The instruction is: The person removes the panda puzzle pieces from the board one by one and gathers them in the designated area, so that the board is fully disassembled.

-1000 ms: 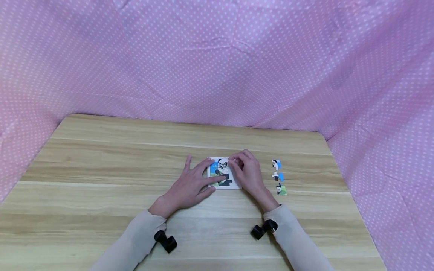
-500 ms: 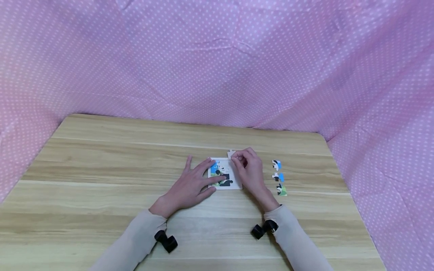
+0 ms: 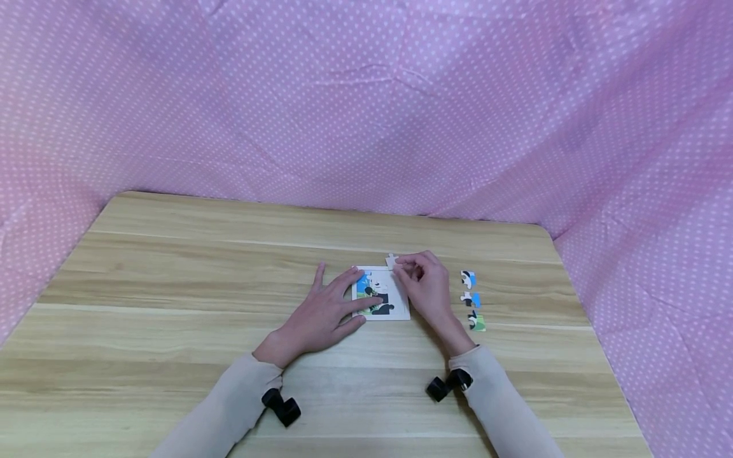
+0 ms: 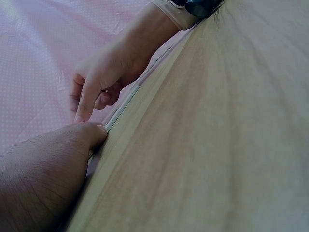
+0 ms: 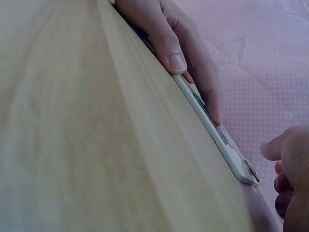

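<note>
A panda jigsaw puzzle in a white-rimmed tray (image 3: 404,312) lies on the wooden table, partly filled with blue, green, black and white pieces. My left hand (image 3: 323,318) rests across its left side, fingers spread and straight, covering part of the picture. At the tray's far edge, my right hand (image 3: 426,286) pinches a puzzle piece (image 3: 391,261) between thumb and forefinger, and a plain pale face of it shows. In the right wrist view, the left fingers (image 5: 210,92) press down on the tray.
Three loose puzzle pieces, an upper one (image 3: 468,278), a middle one (image 3: 471,299) and a lower one (image 3: 476,321), lie in a column right of the right hand. Pink dotted cloth (image 3: 366,127) hangs behind the table (image 3: 172,286).
The panda's eyes showed in the tray's upper part a second ago; white shows there now. My right hand has shifted slightly right, and the pale piece has come into view. The left hand stays put.
</note>
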The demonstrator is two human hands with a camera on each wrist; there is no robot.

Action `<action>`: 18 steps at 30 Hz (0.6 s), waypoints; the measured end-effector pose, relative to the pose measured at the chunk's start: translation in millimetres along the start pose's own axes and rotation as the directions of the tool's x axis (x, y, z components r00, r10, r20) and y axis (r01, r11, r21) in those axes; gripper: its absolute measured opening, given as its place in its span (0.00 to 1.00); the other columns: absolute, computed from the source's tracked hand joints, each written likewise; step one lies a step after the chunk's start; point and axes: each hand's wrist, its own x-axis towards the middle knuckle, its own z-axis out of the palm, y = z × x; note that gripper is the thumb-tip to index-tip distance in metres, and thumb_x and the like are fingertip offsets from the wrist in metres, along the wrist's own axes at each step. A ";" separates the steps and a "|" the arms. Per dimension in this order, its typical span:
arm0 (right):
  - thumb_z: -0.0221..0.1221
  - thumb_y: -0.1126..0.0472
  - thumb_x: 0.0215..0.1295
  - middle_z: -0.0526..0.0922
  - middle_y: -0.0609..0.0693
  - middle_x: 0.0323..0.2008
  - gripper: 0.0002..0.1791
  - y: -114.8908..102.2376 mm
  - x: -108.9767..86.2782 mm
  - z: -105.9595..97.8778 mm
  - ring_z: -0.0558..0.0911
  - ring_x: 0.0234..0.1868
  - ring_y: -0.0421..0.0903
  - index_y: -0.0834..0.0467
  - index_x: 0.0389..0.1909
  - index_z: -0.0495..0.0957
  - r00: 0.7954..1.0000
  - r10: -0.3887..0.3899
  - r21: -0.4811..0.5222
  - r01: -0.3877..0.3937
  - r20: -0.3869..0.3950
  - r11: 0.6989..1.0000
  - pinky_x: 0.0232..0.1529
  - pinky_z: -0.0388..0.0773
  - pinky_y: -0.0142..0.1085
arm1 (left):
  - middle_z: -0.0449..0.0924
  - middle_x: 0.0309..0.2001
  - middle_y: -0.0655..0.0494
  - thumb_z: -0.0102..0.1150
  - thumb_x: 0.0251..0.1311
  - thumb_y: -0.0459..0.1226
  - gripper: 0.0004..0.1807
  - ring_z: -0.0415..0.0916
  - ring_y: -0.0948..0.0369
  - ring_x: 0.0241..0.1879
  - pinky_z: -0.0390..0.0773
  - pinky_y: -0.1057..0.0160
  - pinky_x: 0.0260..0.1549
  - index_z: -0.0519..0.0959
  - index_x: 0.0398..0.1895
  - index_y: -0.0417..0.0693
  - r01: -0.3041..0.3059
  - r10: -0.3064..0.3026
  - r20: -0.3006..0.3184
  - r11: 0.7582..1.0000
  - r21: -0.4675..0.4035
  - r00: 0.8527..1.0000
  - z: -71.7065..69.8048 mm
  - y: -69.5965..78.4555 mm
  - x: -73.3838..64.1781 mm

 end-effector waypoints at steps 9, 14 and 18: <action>0.79 0.66 0.66 0.85 0.54 0.39 0.12 0.5 -1.1 -0.3 0.80 0.35 0.48 0.62 0.49 0.93 0.999 0.044 -0.065 -0.043 0.018 0.997 0.35 0.75 0.30 | 0.64 0.85 0.44 0.53 0.84 0.54 0.24 0.54 0.47 0.87 0.34 0.20 0.79 0.78 0.79 0.75 -0.006 0.006 -0.008 1.000 0.000 1.000 0.4 -0.9 0.4; 0.80 0.64 0.65 0.87 0.55 0.42 0.12 1.6 -0.8 0.1 0.82 0.38 0.50 0.61 0.48 0.94 0.998 0.058 -0.106 -0.056 0.018 0.993 0.38 0.76 0.34 | 0.64 0.85 0.44 0.53 0.84 0.54 0.24 0.54 0.47 0.87 0.34 0.20 0.79 0.78 0.79 0.74 0.000 0.000 -0.002 1.000 -0.002 1.000 0.2 -0.8 0.4; 0.79 0.64 0.66 0.87 0.55 0.42 0.11 2.8 -0.8 0.5 0.82 0.38 0.50 0.61 0.47 0.94 0.998 0.063 -0.131 -0.059 0.024 0.990 0.38 0.77 0.35 | 0.64 0.85 0.44 0.53 0.84 0.54 0.24 0.54 0.48 0.87 0.33 0.21 0.80 0.78 0.79 0.75 0.004 -0.004 0.000 1.000 0.001 1.000 0.5 -0.9 0.5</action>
